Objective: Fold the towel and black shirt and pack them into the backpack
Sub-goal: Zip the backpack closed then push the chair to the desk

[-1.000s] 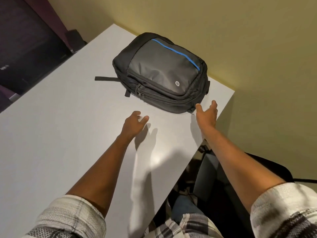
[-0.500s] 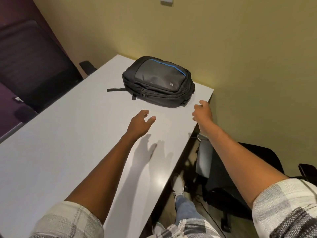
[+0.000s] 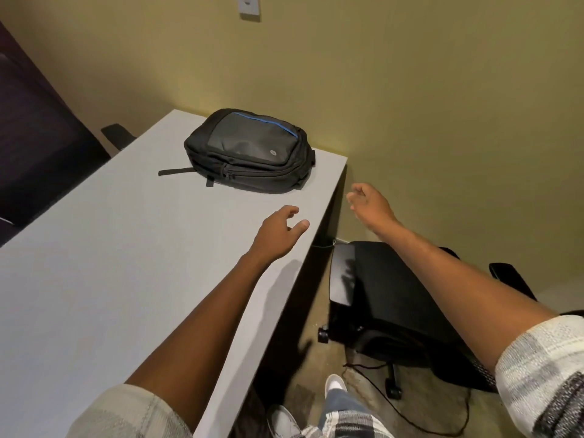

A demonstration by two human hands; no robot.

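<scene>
A black backpack (image 3: 249, 151) with a blue zip line lies flat and zipped at the far right corner of the white table (image 3: 110, 263). My left hand (image 3: 278, 230) hovers over the table's right edge, a good way short of the backpack, fingers loosely curled and holding nothing. Beyond the table's edge, my right hand (image 3: 369, 203) hangs in the air above the floor, fingers relaxed and empty. No towel or black shirt is in view.
A black office chair (image 3: 395, 305) stands on the floor to the right of the table, with a cable trailing beside it. Another dark chair (image 3: 34, 143) sits at the far left. A yellow wall runs behind the table.
Both hands have drawn back from the backpack. The right hand moved off the table's corner into the air to the right. The view has pulled back and risen.
</scene>
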